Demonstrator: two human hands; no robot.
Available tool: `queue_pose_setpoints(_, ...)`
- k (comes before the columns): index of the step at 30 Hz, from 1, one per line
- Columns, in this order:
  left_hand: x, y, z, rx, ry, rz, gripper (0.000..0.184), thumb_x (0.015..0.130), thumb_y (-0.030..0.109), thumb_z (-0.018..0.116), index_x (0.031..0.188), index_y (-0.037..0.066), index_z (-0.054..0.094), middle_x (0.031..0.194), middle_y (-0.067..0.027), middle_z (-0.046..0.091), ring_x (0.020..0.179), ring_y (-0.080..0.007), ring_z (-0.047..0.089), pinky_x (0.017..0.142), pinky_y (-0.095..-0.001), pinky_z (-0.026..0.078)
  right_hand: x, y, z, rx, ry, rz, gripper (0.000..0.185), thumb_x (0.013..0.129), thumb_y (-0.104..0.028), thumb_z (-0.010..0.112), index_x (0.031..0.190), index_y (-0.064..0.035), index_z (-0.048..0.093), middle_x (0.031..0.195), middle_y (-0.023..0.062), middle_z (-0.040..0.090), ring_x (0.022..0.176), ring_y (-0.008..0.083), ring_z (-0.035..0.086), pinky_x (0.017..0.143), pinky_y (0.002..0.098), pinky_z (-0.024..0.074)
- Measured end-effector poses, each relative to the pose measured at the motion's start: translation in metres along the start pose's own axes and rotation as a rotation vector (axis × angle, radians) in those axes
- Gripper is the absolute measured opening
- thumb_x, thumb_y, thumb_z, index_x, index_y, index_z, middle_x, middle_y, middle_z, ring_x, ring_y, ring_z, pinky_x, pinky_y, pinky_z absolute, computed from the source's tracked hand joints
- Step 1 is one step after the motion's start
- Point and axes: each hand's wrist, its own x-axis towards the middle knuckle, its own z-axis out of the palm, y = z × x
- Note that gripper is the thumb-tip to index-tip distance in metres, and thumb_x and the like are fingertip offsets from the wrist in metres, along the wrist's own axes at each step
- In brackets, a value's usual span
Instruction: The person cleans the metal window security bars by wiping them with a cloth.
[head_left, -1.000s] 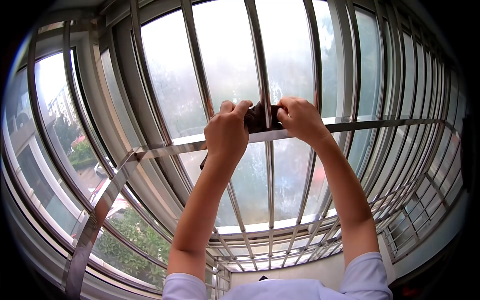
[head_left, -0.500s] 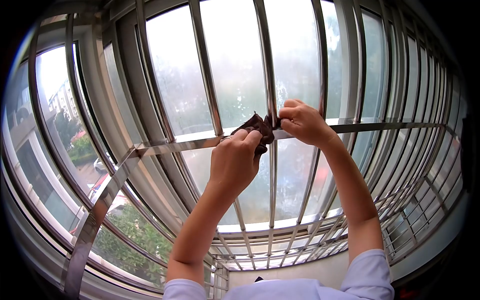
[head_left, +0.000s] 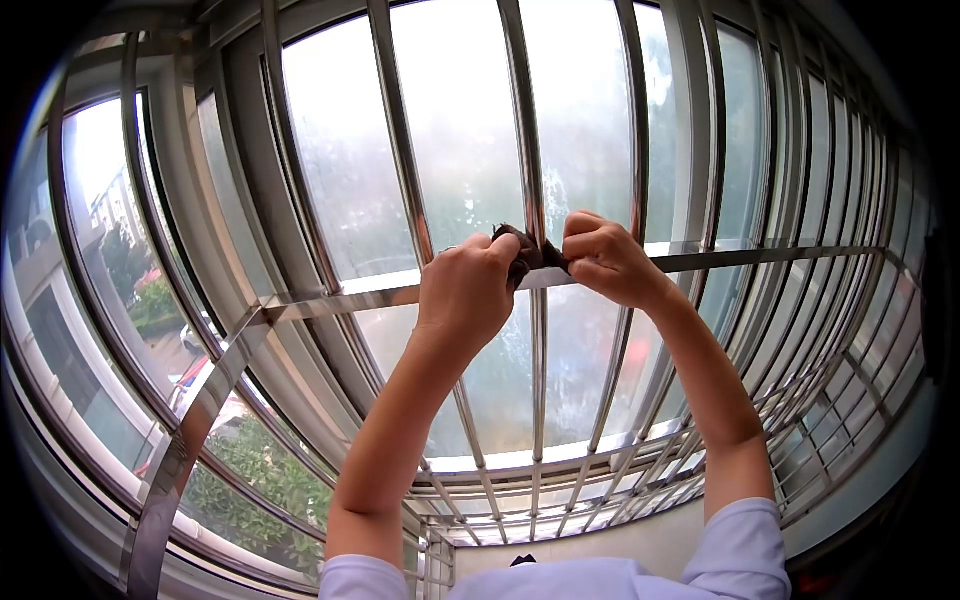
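Observation:
A dark brown cloth [head_left: 520,250] is wrapped around a vertical metal bar [head_left: 524,120], just above where it meets the flat horizontal rail [head_left: 390,297]. My left hand [head_left: 468,290] grips one end of the cloth on the left of the bar, fingers closed. On the right of the bar, my right hand [head_left: 612,260] is closed on the other end, of which only a dark strip shows beside the fingers. Part of the cloth passes behind the bar and is hidden.
More vertical bars [head_left: 400,150] stand on both sides, in front of a fogged, spotted window pane [head_left: 460,120]. Below runs a lower grid of metal bars [head_left: 540,500]. Another flat rail [head_left: 200,410] slants down at the left, with green bushes [head_left: 265,480] outside.
My right hand has drawn slightly down, and a strip of cloth now shows stretched towards it. The cloth on the left side looks more bunched, and less of it hangs out.

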Motion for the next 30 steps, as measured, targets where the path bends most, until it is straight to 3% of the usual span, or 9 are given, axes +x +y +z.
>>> queue_pose_setpoints(6,-0.033,0.010,-0.004,-0.062,0.070,0.100,0.014,0.079,0.007,0.067,0.090,0.008,0.059,0.075,-0.0093,0.059,0.068,-0.0292,0.064,0.056,-0.0396,0.050,0.009,0.000,0.009,-0.146,0.037,0.030,0.018,0.075,-0.013,0.052,0.066,0.0021,0.054,0.073,0.0104,0.046,0.078,0.0245,0.051,0.070,0.0392,0.0456)
queue_pose_setpoints(9,-0.031,0.011,-0.007,-0.110,0.030,0.010,0.020,0.079,0.004,0.066,0.097,0.011,0.061,0.082,-0.0090,0.063,0.073,-0.0304,0.065,0.063,-0.0409,0.052,0.009,0.004,0.005,-0.168,0.020,0.015,0.019,0.075,-0.013,0.052,0.065,0.0026,0.053,0.072,0.0103,0.045,0.078,0.0244,0.051,0.070,0.0395,0.0457)
queue_pose_setpoints(13,-0.008,-0.001,-0.002,-0.054,0.042,-0.091,0.019,0.082,0.012,0.070,0.100,0.012,0.064,0.085,-0.0093,0.065,0.075,-0.0303,0.066,0.065,-0.0401,0.052,0.002,0.004,-0.001,-0.011,-0.031,-0.027,0.016,0.072,-0.010,0.051,0.064,0.0041,0.054,0.073,0.0096,0.046,0.076,0.0244,0.050,0.070,0.0385,0.0454)
queue_pose_setpoints(17,0.004,-0.009,-0.010,-0.065,-0.023,-0.059,0.020,0.078,0.017,0.075,0.095,0.011,0.066,0.085,-0.0090,0.067,0.075,-0.0290,0.067,0.065,-0.0384,0.053,0.003,0.007,0.005,0.038,0.049,0.002,0.017,0.081,-0.012,0.056,0.073,0.0021,0.058,0.079,0.0092,0.052,0.080,0.0253,0.053,0.072,0.0372,0.0463)
queue_pose_setpoints(19,0.004,-0.013,-0.015,-0.076,0.260,-0.167,0.022,0.074,0.019,0.079,0.091,0.010,0.067,0.086,-0.0087,0.068,0.074,-0.0269,0.069,0.066,-0.0362,0.054,0.001,0.006,0.005,-0.068,0.153,-0.030,0.016,0.085,-0.012,0.058,0.075,0.0005,0.058,0.082,0.0091,0.055,0.083,0.0252,0.055,0.073,0.0367,0.0468)
queue_pose_setpoints(22,-0.005,-0.014,-0.031,-0.102,0.592,-0.047,0.021,0.073,0.012,0.076,0.091,0.012,0.064,0.081,-0.0064,0.066,0.063,-0.0234,0.067,0.057,-0.0330,0.054,-0.010,-0.007,-0.008,-0.232,0.510,-0.284,0.007,0.086,-0.004,0.061,0.079,-0.0046,0.058,0.084,0.0091,0.059,0.089,0.0245,0.060,0.077,0.0353,0.0486)
queue_pose_setpoints(27,0.000,0.012,-0.028,-0.332,0.623,0.051,0.024,0.075,0.002,0.073,0.097,0.010,0.067,0.084,-0.0054,0.063,0.071,-0.0179,0.066,0.061,-0.0292,0.052,-0.042,0.002,-0.040,-0.096,0.828,-0.009,0.012,0.094,-0.008,0.054,0.086,-0.0042,0.062,0.085,0.0063,0.065,0.084,0.0162,0.063,0.078,0.0318,0.0510)
queue_pose_setpoints(28,0.006,0.018,-0.023,-0.339,0.603,0.077,0.024,0.076,0.004,0.074,0.098,0.010,0.067,0.084,-0.0053,0.063,0.071,-0.0181,0.066,0.061,-0.0296,0.052,-0.042,0.008,-0.043,-0.103,0.831,-0.003,0.012,0.094,-0.008,0.054,0.086,-0.0042,0.062,0.085,0.0063,0.065,0.084,0.0162,0.063,0.078,0.0318,0.0510)
queue_pose_setpoints(30,0.020,0.033,-0.015,-0.291,0.563,0.080,0.020,0.078,0.010,0.075,0.096,0.012,0.066,0.083,-0.0050,0.063,0.068,-0.0198,0.066,0.058,-0.0309,0.051,-0.039,0.022,-0.052,0.109,0.713,0.331,0.014,0.096,-0.011,0.054,0.098,-0.0052,0.067,0.093,0.0056,0.068,0.089,0.0146,0.064,0.083,0.0307,0.0510)
